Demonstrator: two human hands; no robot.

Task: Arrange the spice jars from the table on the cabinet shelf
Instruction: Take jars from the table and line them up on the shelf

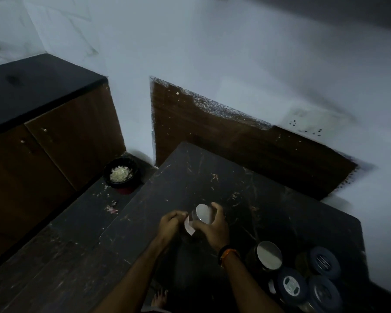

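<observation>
Right hand [212,229] holding silver-lidded jar [202,216] over dark table [246,199], left hand [171,224] pinching its label

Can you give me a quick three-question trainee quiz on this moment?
1. True or false: the right hand holds a jar.
2. How many jars stand grouped at the table's near right? A) two B) four C) seven
3. What lies in the black bin on the floor?

Key: 1. True. 2. B, one silver-lidded, three dark-lidded. 3. Pale scraps.
</observation>
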